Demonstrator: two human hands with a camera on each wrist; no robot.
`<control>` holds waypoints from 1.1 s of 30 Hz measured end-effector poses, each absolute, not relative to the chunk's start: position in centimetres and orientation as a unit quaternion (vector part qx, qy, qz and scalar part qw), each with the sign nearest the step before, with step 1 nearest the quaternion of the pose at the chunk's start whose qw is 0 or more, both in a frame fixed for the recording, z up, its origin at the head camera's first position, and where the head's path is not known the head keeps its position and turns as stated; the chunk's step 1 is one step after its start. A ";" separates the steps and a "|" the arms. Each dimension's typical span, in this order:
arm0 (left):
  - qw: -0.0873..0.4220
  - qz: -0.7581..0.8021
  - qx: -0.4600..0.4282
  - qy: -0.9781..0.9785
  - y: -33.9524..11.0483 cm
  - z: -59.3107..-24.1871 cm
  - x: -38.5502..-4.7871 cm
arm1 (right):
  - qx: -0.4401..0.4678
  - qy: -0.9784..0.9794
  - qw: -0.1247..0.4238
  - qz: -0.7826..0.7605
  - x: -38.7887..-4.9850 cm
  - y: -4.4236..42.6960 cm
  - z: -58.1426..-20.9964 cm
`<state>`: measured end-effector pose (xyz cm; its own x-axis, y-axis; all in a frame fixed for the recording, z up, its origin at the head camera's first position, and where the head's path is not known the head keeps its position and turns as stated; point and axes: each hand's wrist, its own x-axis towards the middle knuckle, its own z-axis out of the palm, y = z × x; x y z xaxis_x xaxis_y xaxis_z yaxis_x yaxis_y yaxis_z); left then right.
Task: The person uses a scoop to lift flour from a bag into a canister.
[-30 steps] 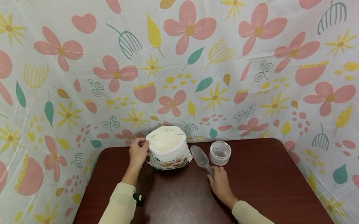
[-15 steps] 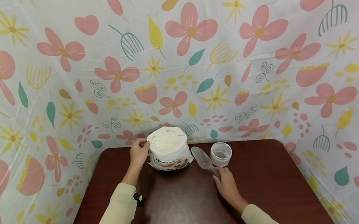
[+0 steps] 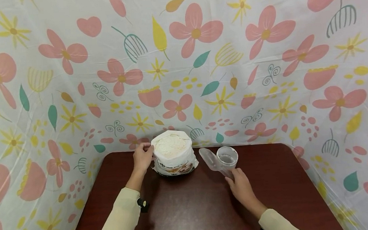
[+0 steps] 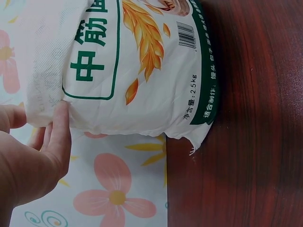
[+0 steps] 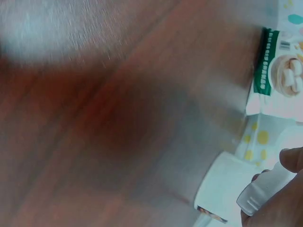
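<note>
A white flour bag [image 3: 176, 162] with its top rolled down stands at the back of the table, pale flour [image 3: 171, 146] showing inside. My left hand [image 3: 143, 160] pinches the rolled rim at its left side; in the left wrist view, thumb and fingers [image 4: 60, 125] meet the edge of the bag [image 4: 142, 90]. My right hand [image 3: 243, 188] grips the handle of a clear plastic scoop [image 3: 210, 160], its bowl tilted toward the bag. Right behind the handle stands a small round tub [image 3: 227, 155]. The right wrist view shows the handle end [image 5: 260, 191] poking out of my fist.
The dark red-brown table [image 3: 190, 207] ends at the back against a flower-patterned cloth [image 3: 196, 57], which also hangs along both sides. Bag and tub stand near the back edge.
My right hand has moved to the right with the scoop, whose bowl has drawn away from the bag toward the tub. My left hand keeps its place on the rim.
</note>
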<state>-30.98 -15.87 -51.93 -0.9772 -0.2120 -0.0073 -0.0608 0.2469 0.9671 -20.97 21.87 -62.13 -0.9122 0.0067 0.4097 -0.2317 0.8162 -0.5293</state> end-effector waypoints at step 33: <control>0.055 -0.609 0.095 -0.785 -15.9 -51.6 -31.0 | 0.114 -0.941 0.182 0.261 -23.6 26.4 -53.7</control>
